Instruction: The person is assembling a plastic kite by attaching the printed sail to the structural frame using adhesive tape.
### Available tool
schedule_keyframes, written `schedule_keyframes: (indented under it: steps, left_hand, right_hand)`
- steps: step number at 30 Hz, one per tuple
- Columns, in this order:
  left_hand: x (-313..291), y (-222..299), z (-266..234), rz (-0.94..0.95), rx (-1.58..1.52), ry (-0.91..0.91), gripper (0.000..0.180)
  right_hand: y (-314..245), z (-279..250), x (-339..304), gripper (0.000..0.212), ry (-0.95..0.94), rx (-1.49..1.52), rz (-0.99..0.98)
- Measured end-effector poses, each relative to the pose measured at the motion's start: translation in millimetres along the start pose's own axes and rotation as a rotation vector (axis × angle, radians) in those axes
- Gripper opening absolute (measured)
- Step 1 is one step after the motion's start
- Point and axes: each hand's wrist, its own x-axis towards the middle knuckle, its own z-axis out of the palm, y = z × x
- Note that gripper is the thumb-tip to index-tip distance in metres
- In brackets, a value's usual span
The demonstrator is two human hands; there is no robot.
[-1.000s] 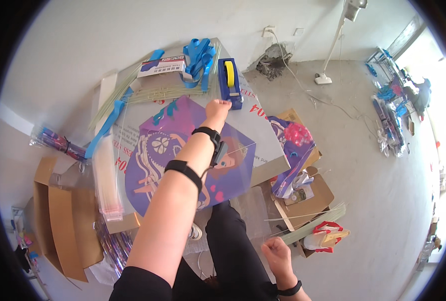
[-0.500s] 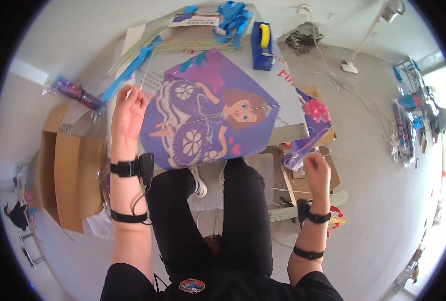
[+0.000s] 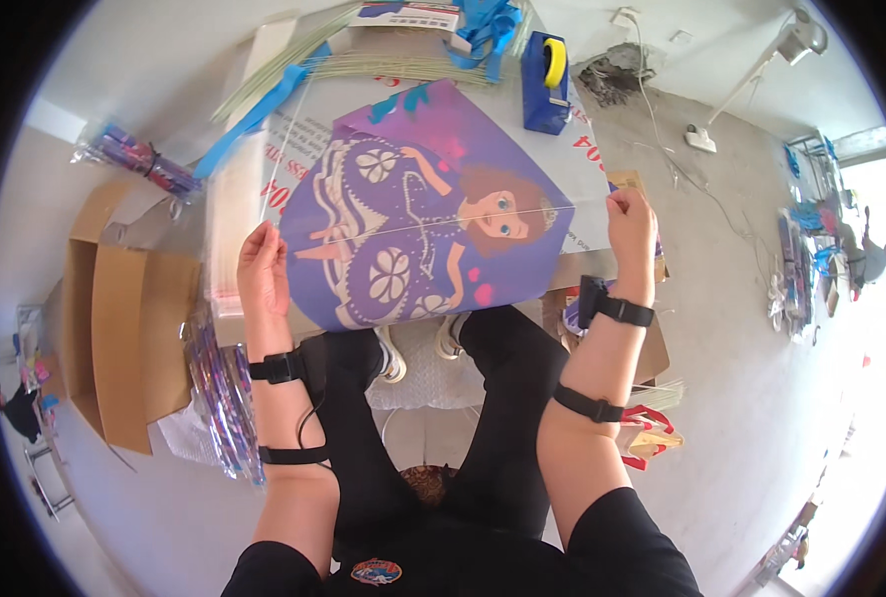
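A purple diamond-shaped kite sheet (image 3: 413, 224), printed with a cartoon princess, lies on the worktable in front of me. A thin pale line crosses it from side to side. My left hand (image 3: 264, 267) is at the sheet's left corner, thumb and fingers pinched. From those fingertips a thin pale strand (image 3: 284, 149) runs up toward the far side of the table. My right hand (image 3: 634, 234) is raised just past the sheet's right corner, its fingers closed. What it holds, if anything, is too small to make out.
The table's printed cover (image 3: 587, 169) carries a blue tape dispenser (image 3: 545, 95), blue ribbon (image 3: 485, 30) and a bundle of thin sticks (image 3: 393, 68) at the back. An open carton (image 3: 119, 338) stands left, beside wrapped packs (image 3: 226, 398). A red-edged bag (image 3: 650, 438) is at right.
My right hand has risen from below the table's right edge to beside the sheet's right corner. My left hand has come down, nearer me, still pinched. The view has shifted slightly.
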Motion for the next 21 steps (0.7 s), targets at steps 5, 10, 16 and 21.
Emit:
schedule_keyframes:
  steps: [5, 10, 16, 21]
  left_hand:
    - [9, -21, -4, 0.000, 0.047, 0.081, 0.017]
    - [8, -26, 2, -0.084, 0.161, 0.156, 0.016]
    - [13, -41, -4, -0.072, 0.311, 0.173, 0.017]
    - [14, -38, -8, -0.034, 0.554, 0.151, 0.019]
  right_hand:
    - [6, 20, 6, 0.010, 0.069, -0.128, 0.003]
    - [20, 30, 9, 0.014, 0.002, 0.255, 0.221]
    - [40, 44, 11, 0.014, 0.068, 0.308, 0.332]
    - [70, 61, 14, 0.012, 0.055, 0.213, 0.266]
